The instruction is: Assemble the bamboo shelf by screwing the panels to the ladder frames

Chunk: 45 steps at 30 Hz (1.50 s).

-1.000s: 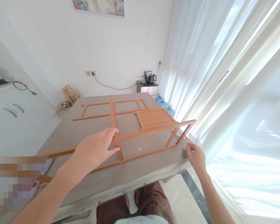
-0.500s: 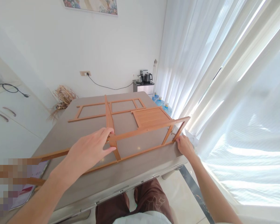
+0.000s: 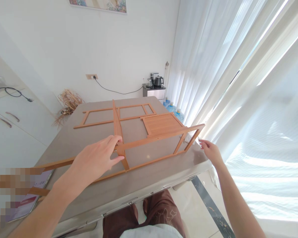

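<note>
Hands (image 3: 99,158) at taupe table (image 3: 69,142), white curtains (image 3: 258,115) alongside

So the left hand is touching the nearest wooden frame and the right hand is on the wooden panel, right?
Not quite: in the head view, the right hand is beside the nearest wooden frame, not on the wooden panel. The left hand touches the frame.

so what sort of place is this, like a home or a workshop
Most likely a home, perhaps a dining or living room: long pale curtains hang at the right, a flowery picture is on the wall, and a black kettle stands on a small cabinet beyond the table.
</note>
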Tool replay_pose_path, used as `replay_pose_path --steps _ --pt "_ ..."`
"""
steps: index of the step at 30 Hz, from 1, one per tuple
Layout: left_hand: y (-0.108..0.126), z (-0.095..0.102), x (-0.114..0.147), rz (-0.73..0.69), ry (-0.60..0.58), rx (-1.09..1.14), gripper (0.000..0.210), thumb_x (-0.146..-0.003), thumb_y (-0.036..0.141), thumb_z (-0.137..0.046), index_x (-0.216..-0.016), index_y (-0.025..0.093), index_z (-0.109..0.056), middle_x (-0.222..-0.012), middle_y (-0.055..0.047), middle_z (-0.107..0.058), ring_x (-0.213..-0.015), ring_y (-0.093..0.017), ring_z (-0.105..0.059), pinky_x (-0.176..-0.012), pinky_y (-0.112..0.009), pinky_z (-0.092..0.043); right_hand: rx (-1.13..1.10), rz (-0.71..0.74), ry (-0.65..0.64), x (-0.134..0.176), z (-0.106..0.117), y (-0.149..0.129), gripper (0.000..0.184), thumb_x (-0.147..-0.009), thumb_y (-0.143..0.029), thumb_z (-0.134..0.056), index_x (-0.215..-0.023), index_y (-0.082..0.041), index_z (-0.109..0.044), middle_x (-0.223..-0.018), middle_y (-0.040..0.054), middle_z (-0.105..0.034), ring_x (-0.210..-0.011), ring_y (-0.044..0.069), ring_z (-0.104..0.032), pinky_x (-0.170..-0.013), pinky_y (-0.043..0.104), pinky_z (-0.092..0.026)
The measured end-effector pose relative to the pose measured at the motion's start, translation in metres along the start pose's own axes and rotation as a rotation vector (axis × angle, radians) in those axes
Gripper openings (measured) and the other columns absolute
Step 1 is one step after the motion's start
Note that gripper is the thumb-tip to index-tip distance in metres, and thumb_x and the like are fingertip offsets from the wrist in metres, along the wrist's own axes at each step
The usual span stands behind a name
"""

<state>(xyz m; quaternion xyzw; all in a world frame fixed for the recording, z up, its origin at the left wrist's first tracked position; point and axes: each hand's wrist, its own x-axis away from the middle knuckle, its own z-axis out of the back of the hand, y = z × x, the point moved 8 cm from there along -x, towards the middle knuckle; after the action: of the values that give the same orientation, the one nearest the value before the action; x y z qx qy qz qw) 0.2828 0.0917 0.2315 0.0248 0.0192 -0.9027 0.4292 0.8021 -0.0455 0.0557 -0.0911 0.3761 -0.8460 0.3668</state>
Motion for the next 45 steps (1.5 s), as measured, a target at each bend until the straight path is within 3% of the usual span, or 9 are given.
replay_pose_path --steps 6,14,21,28,36,45 --pt "0.000 0.000 0.000 0.001 0.002 0.021 0.036 -0.096 0.049 -0.053 -0.123 0.026 -0.052 -0.125 -0.005 -0.069 -0.091 -0.028 -0.071 -0.068 -0.036 -0.048 0.085 0.000 0.056 -0.034 -0.022 -0.008 0.034 -0.101 -0.042 -0.062 -0.124 -0.017 -0.064 -0.122 0.0086 -0.067 -0.106 0.021 -0.067 -0.094 0.043 -0.057" --pt "0.000 0.001 0.001 0.004 0.011 0.046 0.032 -0.096 0.048 -0.055 -0.121 0.028 -0.052 -0.122 -0.003 -0.069 -0.086 -0.027 -0.070 -0.066 -0.035 -0.045 0.152 0.117 -0.078 -0.040 -0.056 -0.023 0.033 -0.100 -0.040 -0.064 -0.123 -0.016 -0.065 -0.120 0.0081 -0.067 -0.104 0.020 -0.068 -0.090 0.041 -0.059" --pt "0.002 0.003 0.001 0.004 -0.003 0.046 0.032 -0.096 0.046 -0.057 -0.121 0.026 -0.052 -0.122 -0.003 -0.069 -0.085 -0.025 -0.069 -0.066 -0.034 -0.043 0.149 0.135 -0.052 -0.057 -0.054 -0.025 0.038 -0.100 -0.039 -0.065 -0.130 -0.017 -0.061 -0.127 0.0095 -0.065 -0.108 0.022 -0.067 -0.092 0.043 -0.059" --pt "0.003 0.004 0.001 0.019 -0.018 0.049 0.030 -0.096 0.043 -0.060 -0.120 0.026 -0.050 -0.121 -0.002 -0.069 -0.082 -0.024 -0.068 -0.065 -0.033 -0.041 0.098 0.134 -0.090 -0.058 -0.070 -0.020 0.032 -0.101 -0.040 -0.063 -0.125 -0.019 -0.064 -0.122 0.0079 -0.067 -0.104 0.020 -0.067 -0.090 0.040 -0.059" --pt "0.003 0.003 0.001 0.006 -0.002 0.029 0.033 -0.096 0.042 -0.065 -0.121 0.026 -0.050 -0.121 0.000 -0.069 -0.084 -0.023 -0.069 -0.065 -0.033 -0.041 -0.052 0.100 -0.002 -0.071 -0.071 -0.030 0.034 -0.101 -0.040 -0.063 -0.126 -0.018 -0.064 -0.125 0.0087 -0.066 -0.107 0.021 -0.067 -0.093 0.042 -0.058" --pt "0.004 0.004 0.001 -0.008 0.007 0.036 0.032 -0.096 0.041 -0.066 -0.119 0.026 -0.049 -0.118 0.000 -0.069 -0.082 -0.022 -0.068 -0.064 -0.033 -0.040 -0.336 0.136 0.091 -0.051 -0.071 -0.049 0.034 -0.100 -0.041 -0.064 -0.122 -0.015 -0.065 -0.119 0.0080 -0.068 -0.104 0.020 -0.068 -0.091 0.042 -0.059"
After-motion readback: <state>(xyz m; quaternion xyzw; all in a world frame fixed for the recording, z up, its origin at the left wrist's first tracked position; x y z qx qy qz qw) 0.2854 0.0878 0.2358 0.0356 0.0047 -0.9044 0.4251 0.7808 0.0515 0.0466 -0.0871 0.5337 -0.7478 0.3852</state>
